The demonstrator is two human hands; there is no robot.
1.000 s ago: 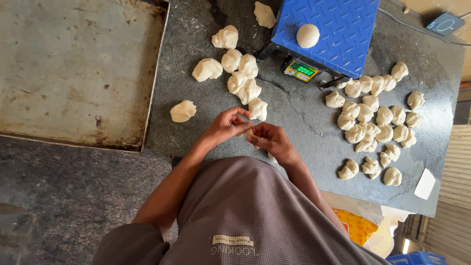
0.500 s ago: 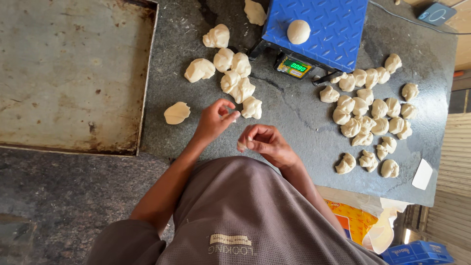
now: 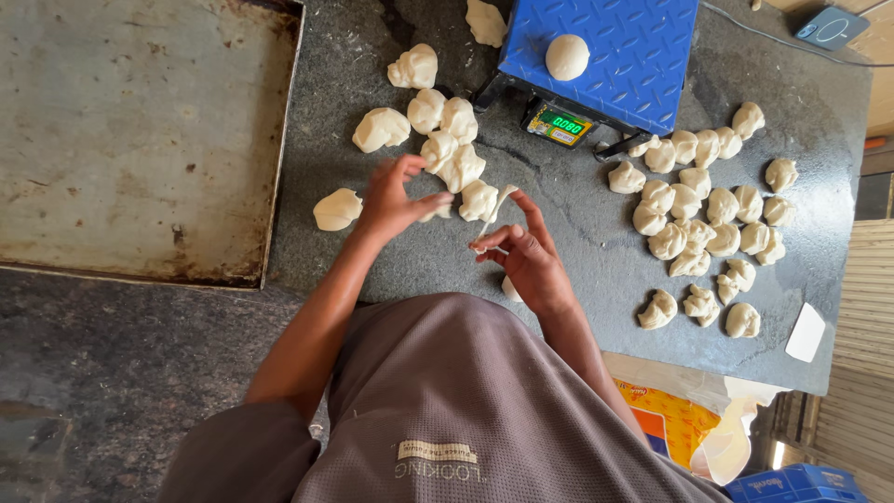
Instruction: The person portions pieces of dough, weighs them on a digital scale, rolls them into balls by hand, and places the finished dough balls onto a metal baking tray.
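Note:
My left hand (image 3: 391, 200) pinches a small bit of white dough (image 3: 436, 213) at the edge of a cluster of rough dough lumps (image 3: 450, 154) on the dark stone counter (image 3: 577, 242). My right hand (image 3: 526, 261) is just to the right, its fingertips closed on a thin strand of dough (image 3: 492, 216) that stretches up to a lump (image 3: 479, 199). A small piece of dough (image 3: 510, 291) lies partly hidden beneath my right hand. One lone lump (image 3: 336, 209) sits left of my left hand.
A blue platform scale (image 3: 605, 51) with a lit green display carries one round dough ball (image 3: 567, 56). Several portioned lumps (image 3: 708, 219) lie to the right, beside a white scraper (image 3: 806, 333). A worn metal tray (image 3: 130, 130) is at left. Bags sit below the counter edge.
My hands, joined near my body before, have parted and reached up to the dough cluster. A strand of dough now stretches from my right fingers.

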